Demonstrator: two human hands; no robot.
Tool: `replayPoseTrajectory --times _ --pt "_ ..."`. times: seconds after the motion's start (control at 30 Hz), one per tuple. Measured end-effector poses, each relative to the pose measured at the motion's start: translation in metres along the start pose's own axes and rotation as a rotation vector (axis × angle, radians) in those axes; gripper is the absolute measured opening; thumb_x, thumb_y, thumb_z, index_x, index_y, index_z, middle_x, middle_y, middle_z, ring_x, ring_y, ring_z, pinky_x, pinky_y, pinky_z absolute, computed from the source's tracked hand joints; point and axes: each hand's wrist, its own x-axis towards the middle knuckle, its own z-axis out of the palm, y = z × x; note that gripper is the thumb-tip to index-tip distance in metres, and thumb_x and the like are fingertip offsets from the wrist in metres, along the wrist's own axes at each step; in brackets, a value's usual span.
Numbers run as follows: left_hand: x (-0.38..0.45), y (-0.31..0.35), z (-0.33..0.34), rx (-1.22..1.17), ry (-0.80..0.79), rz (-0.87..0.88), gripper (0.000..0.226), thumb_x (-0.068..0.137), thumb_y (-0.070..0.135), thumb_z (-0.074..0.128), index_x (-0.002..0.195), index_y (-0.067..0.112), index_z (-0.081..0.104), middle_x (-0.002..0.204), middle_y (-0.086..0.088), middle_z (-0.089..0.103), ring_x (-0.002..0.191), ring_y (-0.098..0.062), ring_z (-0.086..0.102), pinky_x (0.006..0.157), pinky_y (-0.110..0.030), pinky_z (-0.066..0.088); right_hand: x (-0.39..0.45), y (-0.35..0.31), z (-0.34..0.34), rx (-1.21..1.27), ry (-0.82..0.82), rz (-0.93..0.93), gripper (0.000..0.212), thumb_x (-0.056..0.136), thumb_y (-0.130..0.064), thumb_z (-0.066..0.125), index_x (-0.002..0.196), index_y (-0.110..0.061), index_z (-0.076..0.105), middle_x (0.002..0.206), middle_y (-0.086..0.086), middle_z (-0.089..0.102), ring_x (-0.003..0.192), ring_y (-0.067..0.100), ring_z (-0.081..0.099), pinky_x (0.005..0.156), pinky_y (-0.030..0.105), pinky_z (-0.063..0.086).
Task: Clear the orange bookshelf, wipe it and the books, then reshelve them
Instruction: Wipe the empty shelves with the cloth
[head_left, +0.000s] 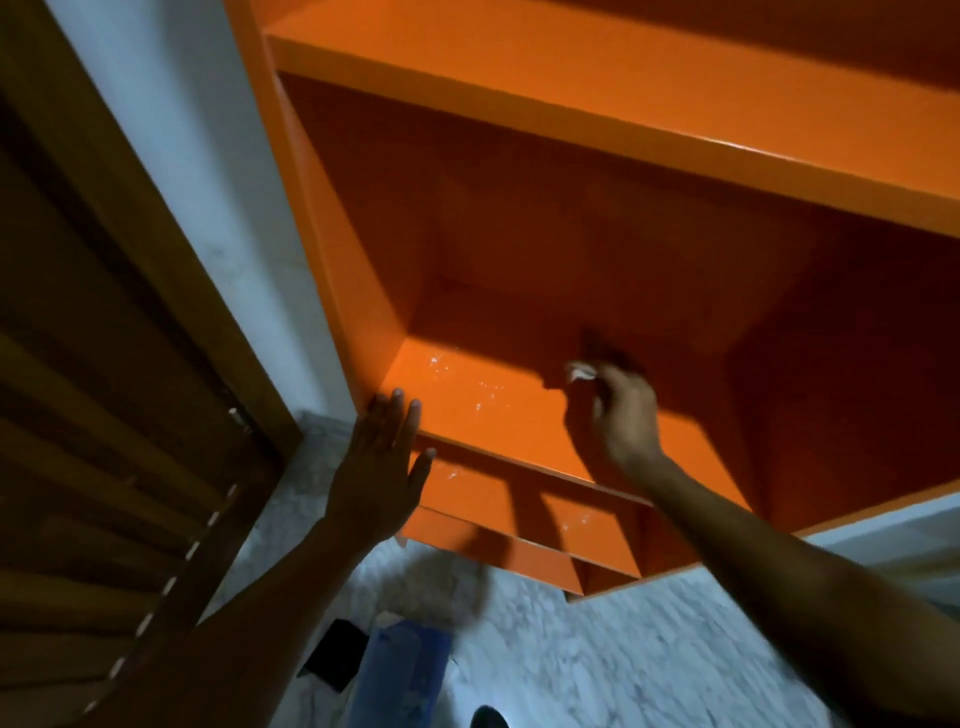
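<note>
Orange bookshelf (571, 119) fills upper frame, no books on the visible shelves. Left hand (382, 467) fingers straight and spread, palm flat against front edge of the middle shelf at its left corner. Right hand (621, 410) reaches into the same compartment, grip pinching a small white cloth (582, 371) against the shelf board, fingers curled round it. White specks (467, 384) scattered on the board between the 2 hands, more on the shelf below. Brown louvered door (104, 415) at left. Blue item (405, 670) and black flat object (335, 654) on marble floor (623, 649) beneath the shelf; blurred, can't identify them.
</note>
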Motion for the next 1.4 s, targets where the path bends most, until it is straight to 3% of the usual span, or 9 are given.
replayPoseTrajectory --times 0.17,0.4,0.63,0.8,0.93,1.07,1.17,1.27,1.4 --pt "0.000 0.002 0.007 0.000 0.039 -0.019 0.063 0.100 0.041 0.042 0.146 -0.003 0.044 0.154 -0.026 0.038 0.146 -0.041 0.028 0.113 -0.058 0.035 0.040 0.060 0.025 -0.291 -0.057 0.294 0.055 0.097 -0.048 0.035 0.137 -0.017 0.058 0.142 0.013 0.056 0.129 0.036 0.053 0.107 0.050 0.042" --pt "0.000 0.004 0.006 -0.038 0.032 -0.047 0.065 0.100 0.043 0.042 0.149 0.000 0.041 0.156 -0.024 0.036 0.146 -0.041 0.028 0.114 -0.054 0.037 0.047 0.001 0.063 -0.260 -0.195 0.006 0.049 0.097 -0.038 0.031 0.113 -0.016 0.072 0.138 0.016 0.058 0.131 0.037 0.050 0.107 0.047 0.039" --pt "0.001 -0.014 -0.014 -0.190 -0.048 -0.021 0.053 0.093 0.027 0.041 0.142 0.010 0.053 0.151 -0.013 0.048 0.143 -0.031 0.040 0.109 -0.045 0.044 -0.001 -0.050 0.087 -0.236 -0.392 -0.108 0.051 0.100 -0.045 0.033 0.143 -0.025 0.050 0.152 0.010 0.044 0.137 0.033 0.040 0.111 0.043 0.030" --pt "-0.009 -0.023 -0.039 -0.373 0.054 -0.183 0.045 0.094 0.021 0.039 0.131 0.013 0.063 0.136 -0.007 0.063 0.128 -0.021 0.058 0.104 -0.041 0.050 -0.038 -0.072 0.079 -0.027 -0.525 -0.283 0.049 0.091 -0.006 0.056 0.136 -0.025 0.058 0.144 0.007 0.054 0.129 0.032 0.049 0.102 0.050 0.041" --pt "-0.018 -0.023 -0.045 -0.347 0.112 -0.272 0.051 0.096 0.001 0.050 0.146 0.012 0.046 0.147 -0.007 0.051 0.133 -0.008 0.043 0.106 -0.017 0.036 -0.036 -0.089 0.059 0.218 -0.655 -0.330 0.038 0.099 -0.004 0.051 0.132 -0.021 0.061 0.134 -0.004 0.062 0.121 0.014 0.056 0.102 0.027 0.042" --pt "-0.026 -0.024 -0.041 -0.367 0.099 -0.220 0.071 0.095 -0.003 0.053 0.157 0.016 0.026 0.160 -0.007 0.035 0.146 -0.013 0.032 0.107 -0.028 0.041 0.006 -0.096 0.052 0.298 -0.341 -0.155 0.023 0.100 -0.002 0.050 0.113 -0.005 0.069 0.118 0.003 0.071 0.109 0.005 0.061 0.095 0.011 0.040" --pt "-0.029 -0.025 -0.037 -0.323 0.071 -0.196 0.079 0.093 -0.004 0.055 0.160 0.016 0.017 0.165 -0.002 0.022 0.147 -0.003 0.025 0.090 -0.027 0.049 0.053 -0.076 0.076 0.165 -0.149 0.028 0.028 0.095 0.003 0.048 0.112 -0.007 0.069 0.109 -0.001 0.070 0.102 0.001 0.060 0.092 0.019 0.043" --pt "-0.030 -0.025 -0.030 -0.336 0.055 -0.260 0.081 0.095 0.001 0.054 0.161 0.022 0.012 0.166 -0.002 0.020 0.119 -0.025 0.058 0.086 -0.043 0.056 0.095 -0.054 0.115 0.051 -0.163 0.215 0.033 0.091 -0.012 0.054 0.122 -0.015 0.064 0.127 0.005 0.064 0.116 0.023 0.061 0.101 0.037 0.047" --pt "-0.029 -0.033 -0.024 -0.286 0.047 -0.270 0.080 0.097 0.010 0.051 0.161 0.030 0.006 0.166 -0.004 0.021 0.109 -0.040 0.063 0.083 -0.045 0.058 0.120 -0.057 0.157 -0.077 -0.237 0.185 0.045 0.091 -0.038 0.056 0.128 -0.012 0.062 0.137 0.011 0.056 0.129 0.028 0.050 0.110 0.037 0.035"
